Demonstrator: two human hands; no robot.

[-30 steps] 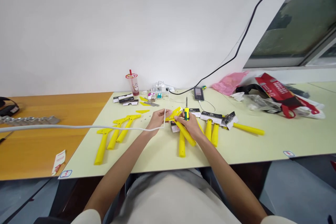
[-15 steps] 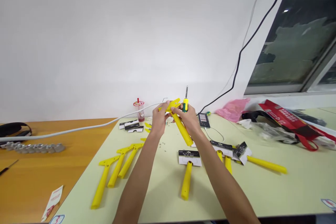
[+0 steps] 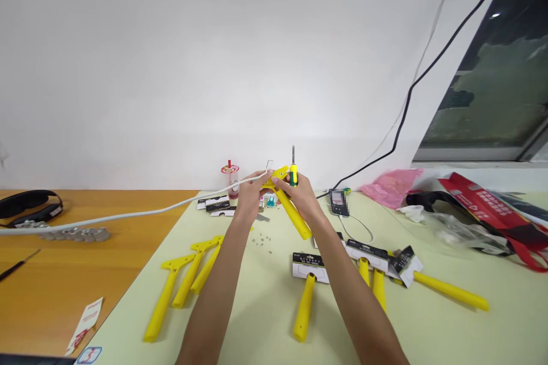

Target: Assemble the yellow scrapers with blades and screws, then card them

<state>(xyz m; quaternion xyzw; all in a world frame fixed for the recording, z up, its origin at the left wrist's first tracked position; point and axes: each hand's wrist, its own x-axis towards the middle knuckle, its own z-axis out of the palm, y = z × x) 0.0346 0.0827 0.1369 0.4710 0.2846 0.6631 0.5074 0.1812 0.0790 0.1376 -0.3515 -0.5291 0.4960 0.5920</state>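
Yellow tool (image 3: 295,217) now higher, white cable (image 3: 171,207) across left hand (image 3: 249,197).

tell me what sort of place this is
Probably a small workshop or a makeshift workbench: yellow-handled tools lie on the table, some with black-and-white cards at their heads, and the right hand holds a screwdriver.

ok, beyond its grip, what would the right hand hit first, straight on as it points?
Past the screwdriver and yellow scraper handle, the right hand would probably meet the white wall first; depth is unclear from this single view.
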